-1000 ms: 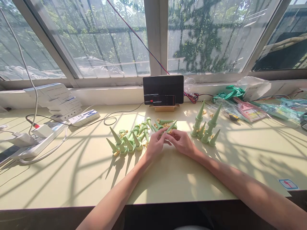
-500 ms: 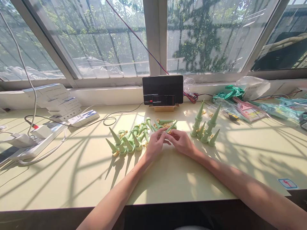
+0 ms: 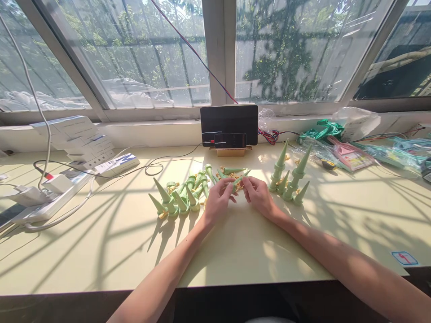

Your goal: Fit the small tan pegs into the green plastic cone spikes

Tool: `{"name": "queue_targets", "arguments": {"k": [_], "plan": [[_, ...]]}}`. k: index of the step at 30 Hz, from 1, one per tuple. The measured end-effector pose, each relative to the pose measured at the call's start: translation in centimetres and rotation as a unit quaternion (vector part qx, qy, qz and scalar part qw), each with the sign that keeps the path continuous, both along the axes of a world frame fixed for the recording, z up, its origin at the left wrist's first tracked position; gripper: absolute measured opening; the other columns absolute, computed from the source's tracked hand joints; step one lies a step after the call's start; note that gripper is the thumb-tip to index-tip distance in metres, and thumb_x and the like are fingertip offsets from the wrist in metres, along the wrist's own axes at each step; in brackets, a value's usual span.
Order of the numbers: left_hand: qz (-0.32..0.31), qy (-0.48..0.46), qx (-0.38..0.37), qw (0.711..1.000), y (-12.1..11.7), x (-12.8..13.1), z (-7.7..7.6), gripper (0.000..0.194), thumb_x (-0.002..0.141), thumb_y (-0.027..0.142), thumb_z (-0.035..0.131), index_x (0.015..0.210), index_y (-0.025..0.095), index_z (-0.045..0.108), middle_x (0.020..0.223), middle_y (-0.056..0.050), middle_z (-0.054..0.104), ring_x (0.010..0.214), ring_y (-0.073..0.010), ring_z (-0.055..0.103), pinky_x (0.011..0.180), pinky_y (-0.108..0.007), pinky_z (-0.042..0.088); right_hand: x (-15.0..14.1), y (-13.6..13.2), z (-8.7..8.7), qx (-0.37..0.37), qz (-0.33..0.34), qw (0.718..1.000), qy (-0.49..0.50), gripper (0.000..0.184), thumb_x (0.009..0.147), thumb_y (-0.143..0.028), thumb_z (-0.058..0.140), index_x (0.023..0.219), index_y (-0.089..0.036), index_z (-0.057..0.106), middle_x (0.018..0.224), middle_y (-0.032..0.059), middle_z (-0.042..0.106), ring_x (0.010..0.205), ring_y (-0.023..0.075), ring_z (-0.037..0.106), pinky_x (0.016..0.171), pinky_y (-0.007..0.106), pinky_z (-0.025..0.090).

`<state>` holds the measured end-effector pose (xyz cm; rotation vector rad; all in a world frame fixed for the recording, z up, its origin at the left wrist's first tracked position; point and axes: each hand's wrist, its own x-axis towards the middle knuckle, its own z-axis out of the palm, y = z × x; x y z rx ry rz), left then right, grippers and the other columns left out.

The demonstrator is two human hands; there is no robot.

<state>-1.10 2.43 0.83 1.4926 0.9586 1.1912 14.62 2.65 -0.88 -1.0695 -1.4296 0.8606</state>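
Note:
A loose pile of green cone-shaped spikes (image 3: 188, 190) with small yellow parts lies on the pale table (image 3: 101, 251). My left hand (image 3: 218, 199) and my right hand (image 3: 257, 195) meet just behind the pile's right end, fingertips pinched together on one green spike (image 3: 239, 178) that points up and to the right. To the right of my right hand stands a group of upright green spikes (image 3: 289, 179), some stacked tall. What the fingers hold besides the spike is hidden.
A black screen with a phone on a wooden stand (image 3: 229, 130) sits at the back under the window. A power strip and cables (image 3: 50, 193) lie at the left, papers (image 3: 77, 139) behind them. Plastic bags and packets (image 3: 353, 148) crowd the back right.
Both hands have shifted slightly away from me toward the pile, and the held spike has moved with them. The piles are unchanged.

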Motion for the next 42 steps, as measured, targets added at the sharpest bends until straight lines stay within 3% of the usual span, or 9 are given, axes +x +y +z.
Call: {"name": "queue_targets", "arguments": {"k": [4, 11, 15, 20, 28, 37, 42], "plan": [[-0.004, 0.022, 0.011, 1.000, -0.01, 0.11, -0.13, 0.030, 0.090, 0.038, 0.058, 0.110, 0.016, 0.064, 0.083, -0.006, 0.067, 0.071, -0.0155, 0.063, 0.061, -0.029, 0.055, -0.02, -0.03, 0.14, -0.013, 0.007, 1.000, 0.020, 0.043, 0.094, -0.057, 0.053, 0.071, -0.021, 0.051, 0.053, -0.0056, 0.045, 0.041, 0.0101, 0.043, 0.046, 0.025, 0.037], [0.028, 0.092, 0.052, 0.994, 0.00, 0.20, -0.59, 0.028, 0.088, 0.038, 0.061, 0.109, 0.019, 0.065, 0.110, -0.010, 0.068, 0.082, -0.0177, 0.065, 0.063, -0.028, 0.054, -0.17, -0.10, 0.27, -0.029, 0.014, 0.999, 0.038, 0.045, 0.093, -0.059, 0.052, 0.071, -0.021, 0.052, 0.051, -0.0054, 0.047, 0.040, 0.0100, 0.042, 0.043, 0.025, 0.036], [0.053, 0.136, 0.080, 0.986, -0.12, 0.18, -0.66, 0.029, 0.087, 0.039, 0.064, 0.109, 0.021, 0.066, 0.109, -0.009, 0.069, 0.088, -0.0200, 0.066, 0.070, -0.030, 0.055, -0.14, -0.10, 0.33, -0.042, 0.022, 0.999, 0.023, 0.043, 0.091, -0.060, 0.054, 0.081, -0.019, 0.060, 0.053, -0.0041, 0.051, 0.040, 0.0098, 0.042, 0.042, 0.025, 0.035], [0.073, 0.156, 0.099, 0.980, -0.26, 0.13, -0.45, 0.030, 0.084, 0.037, 0.066, 0.108, 0.019, 0.067, 0.103, -0.010, 0.071, 0.084, -0.0204, 0.066, 0.068, -0.031, 0.055, -0.13, 0.16, -0.08, -0.049, 0.028, 0.998, 0.014, 0.039, 0.084, -0.056, 0.064, 0.091, -0.017, 0.064, 0.074, 0.0019, 0.063, 0.045, 0.0100, 0.047, 0.041, 0.025, 0.038], [0.066, 0.170, 0.114, 0.977, -0.34, 0.16, -0.42, 0.029, 0.084, 0.035, 0.066, 0.109, 0.020, 0.066, 0.106, -0.009, 0.071, 0.084, -0.0190, 0.066, 0.066, -0.029, 0.055, -0.13, 0.06, -0.25, -0.043, 0.031, 0.999, 0.004, 0.031, 0.087, -0.049, 0.062, 0.089, -0.018, 0.062, 0.074, 0.0014, 0.060, 0.046, 0.0103, 0.048, 0.040, 0.024, 0.037], [0.072, 0.159, 0.117, 0.978, -0.22, -0.02, -0.28, 0.029, 0.083, 0.032, 0.067, 0.109, 0.019, 0.066, 0.101, -0.009, 0.072, 0.094, -0.0226, 0.068, 0.076, -0.033, 0.058, -0.04, 0.05, -0.13, 0.009, 0.018, 0.998, -0.054, 0.031, 0.091, -0.047, 0.057, 0.087, -0.018, 0.066, 0.072, 0.0022, 0.061, 0.050, 0.0118, 0.050, 0.044, 0.025, 0.038], [0.069, 0.157, 0.114, 0.979, -0.13, -0.14, -0.35, 0.030, 0.084, 0.031, 0.065, 0.112, 0.019, 0.066, 0.094, -0.008, 0.074, 0.086, -0.0211, 0.070, 0.077, -0.034, 0.058, 0.06, 0.24, -0.41, 0.054, 0.013, 0.992, -0.112, 0.028, 0.094, -0.041, 0.054, 0.087, -0.018, 0.069, 0.077, 0.0043, 0.067, 0.064, 0.0166, 0.060, 0.059, 0.028, 0.048]]}}
